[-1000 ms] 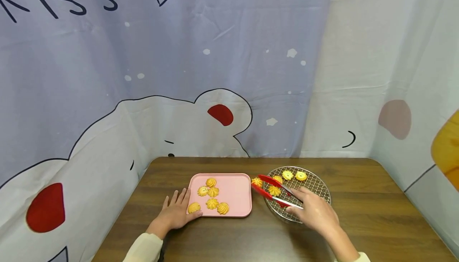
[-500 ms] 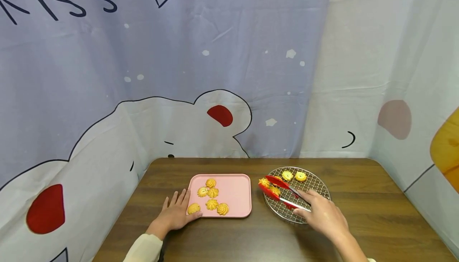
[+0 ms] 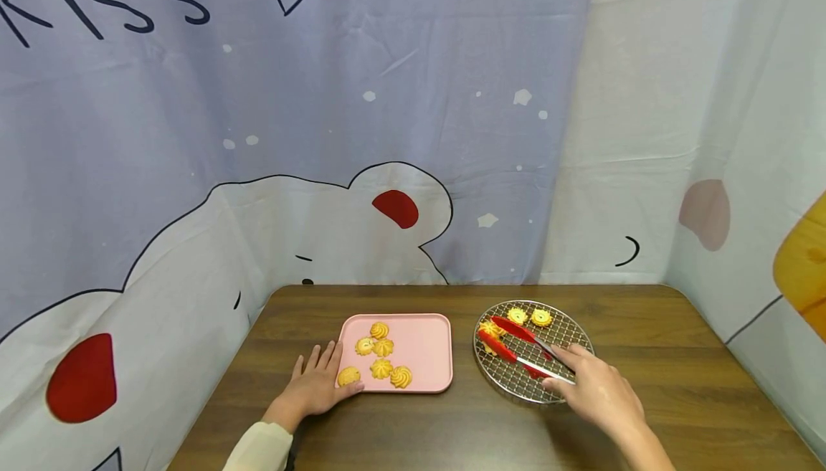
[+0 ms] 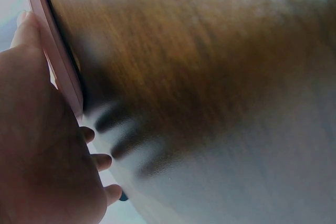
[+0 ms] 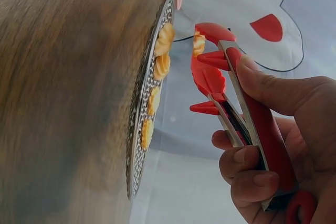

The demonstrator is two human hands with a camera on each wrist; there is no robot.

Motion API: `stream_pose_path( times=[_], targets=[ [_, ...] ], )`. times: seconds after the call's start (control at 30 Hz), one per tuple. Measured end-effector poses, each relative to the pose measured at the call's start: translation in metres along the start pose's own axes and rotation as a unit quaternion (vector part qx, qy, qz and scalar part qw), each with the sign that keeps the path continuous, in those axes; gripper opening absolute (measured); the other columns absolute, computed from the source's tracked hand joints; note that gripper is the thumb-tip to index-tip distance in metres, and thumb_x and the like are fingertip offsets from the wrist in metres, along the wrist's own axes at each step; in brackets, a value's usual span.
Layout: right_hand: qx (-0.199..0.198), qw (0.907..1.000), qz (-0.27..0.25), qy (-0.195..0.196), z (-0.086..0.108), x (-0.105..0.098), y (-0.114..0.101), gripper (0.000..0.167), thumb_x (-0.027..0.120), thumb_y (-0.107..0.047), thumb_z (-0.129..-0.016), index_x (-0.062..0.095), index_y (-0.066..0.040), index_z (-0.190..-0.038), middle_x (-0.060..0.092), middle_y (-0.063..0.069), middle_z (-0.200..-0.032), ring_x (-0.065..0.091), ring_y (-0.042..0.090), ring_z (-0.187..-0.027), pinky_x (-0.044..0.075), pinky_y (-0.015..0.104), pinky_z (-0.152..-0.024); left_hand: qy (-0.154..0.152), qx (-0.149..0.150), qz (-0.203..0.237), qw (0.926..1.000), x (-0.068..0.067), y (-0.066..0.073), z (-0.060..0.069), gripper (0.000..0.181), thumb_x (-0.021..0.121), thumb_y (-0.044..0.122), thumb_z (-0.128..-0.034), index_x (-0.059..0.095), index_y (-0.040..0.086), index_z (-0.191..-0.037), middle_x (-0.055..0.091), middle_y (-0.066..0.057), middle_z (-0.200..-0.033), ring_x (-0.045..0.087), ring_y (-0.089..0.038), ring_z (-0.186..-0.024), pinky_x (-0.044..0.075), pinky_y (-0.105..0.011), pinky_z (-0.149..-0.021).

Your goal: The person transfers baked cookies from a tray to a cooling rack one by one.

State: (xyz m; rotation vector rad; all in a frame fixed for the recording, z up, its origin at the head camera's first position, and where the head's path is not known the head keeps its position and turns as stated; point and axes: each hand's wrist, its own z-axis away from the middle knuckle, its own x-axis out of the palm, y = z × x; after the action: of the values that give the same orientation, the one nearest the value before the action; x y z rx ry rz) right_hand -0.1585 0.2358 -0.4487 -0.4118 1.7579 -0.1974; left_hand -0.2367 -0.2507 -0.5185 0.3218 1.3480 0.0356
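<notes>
Red-and-silver tongs (image 3: pixel 515 356) sit in the right hand's grip (image 3: pixel 603 388), narrowed on a golden ridged cookie (image 5: pixel 199 44); within a second they've swung from beside the flat pink rectangular tray (image 3: pixel 426 353) to above the round wire-mesh rack (image 3: pixel 568 331), bringing the cookie over the mesh. They slant lengthwise, tips far and left. The left hand (image 3: pixel 310 388), fingers spread, rests against the tray's left edge.

Tongs (image 5: pixel 266 129) of metal and smooth plastic in the right hand (image 3: pixel 603 388).
Below the grip, a metal mesh rack (image 3: pixel 574 335) and glossy wooden table (image 3: pixel 400 424); behind, wrinkled cloth (image 3: pixel 413 120).
</notes>
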Motion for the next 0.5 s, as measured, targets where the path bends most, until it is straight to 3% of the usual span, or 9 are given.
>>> stream_pose_path(
  times=[0.2,0.5],
  targets=[
    [0.011,0.9999,-0.002,-0.002,0.004,-0.004,0.008,0.068,0.081,-0.048,-0.082,0.065,-0.012,-0.137,0.063,0.019,-0.131,0.066,0.05,-0.1,0.053,0.064,-0.075,-0.005,-0.004,-0.001,1.0,0.001,0.0,0.001,0.11,0.042,0.082,-0.0895,0.015,0.004,-0.163,0.019,-0.022,-0.166,0.012,-0.049,-0.152,0.003,-0.07,-0.117],
    [0.026,0.9996,0.001,-0.009,0.009,-0.007,0.023,0.065,0.082,-0.043,-0.082,0.065,-0.01,-0.136,0.065,0.012,-0.122,0.068,0.038,-0.086,0.053,0.058,-0.067,0.02,0.001,-0.007,0.9998,0.012,-0.008,-0.007,0.109,0.044,0.082,-0.0887,0.019,0.005,-0.162,0.022,-0.02,-0.166,0.015,-0.048,-0.152,0.006,-0.07,-0.117]
  ],
)
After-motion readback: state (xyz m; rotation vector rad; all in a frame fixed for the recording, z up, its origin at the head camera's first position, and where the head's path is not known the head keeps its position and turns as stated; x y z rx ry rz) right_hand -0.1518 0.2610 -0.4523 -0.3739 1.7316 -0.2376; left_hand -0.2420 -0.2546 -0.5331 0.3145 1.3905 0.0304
